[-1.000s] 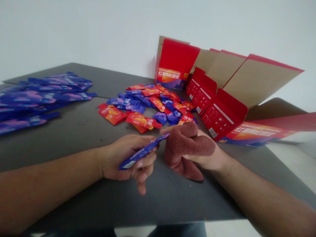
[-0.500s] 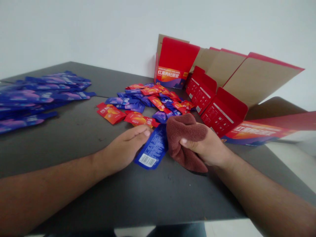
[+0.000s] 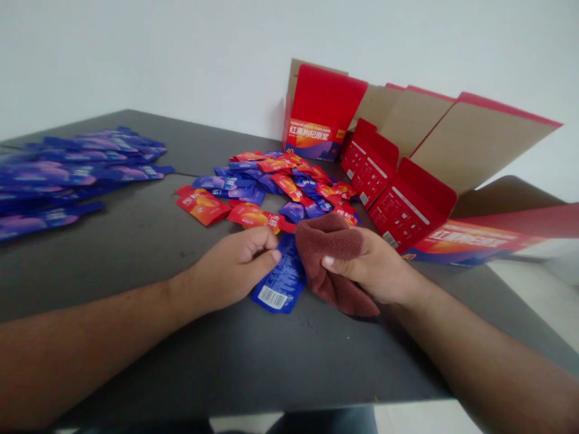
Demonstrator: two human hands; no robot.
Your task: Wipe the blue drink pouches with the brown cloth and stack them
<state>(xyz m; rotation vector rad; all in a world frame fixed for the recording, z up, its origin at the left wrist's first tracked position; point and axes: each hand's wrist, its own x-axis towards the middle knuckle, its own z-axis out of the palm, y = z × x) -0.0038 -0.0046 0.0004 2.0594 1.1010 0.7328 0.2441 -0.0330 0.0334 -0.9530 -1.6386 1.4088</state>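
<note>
Here, the right hand [image 3: 375, 268] clamps a brown towel [image 3: 328, 262], the left hand [image 3: 233, 268] curls against a blue sachet [image 3: 279, 288], and a red carton [image 3: 409, 205] lies unfolded.

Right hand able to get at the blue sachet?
Probably not directly: the right hand clutches the brown towel, which lies between it and the blue sachet; the left hand also overlaps the sachet's top.

And here's the spread on the table [image 3: 136, 355]: a long bank of sachets [image 3: 76, 169] far left, a loose heap of sachets [image 3: 266, 187] mid-table, unfolded cartons [image 3: 398, 175] behind and right by the wall [image 3: 136, 60], and one lone sachet [image 3: 278, 283] between the left hand [image 3: 235, 271] and a towel [image 3: 330, 259] gripped in the right hand [image 3: 371, 265].
</note>
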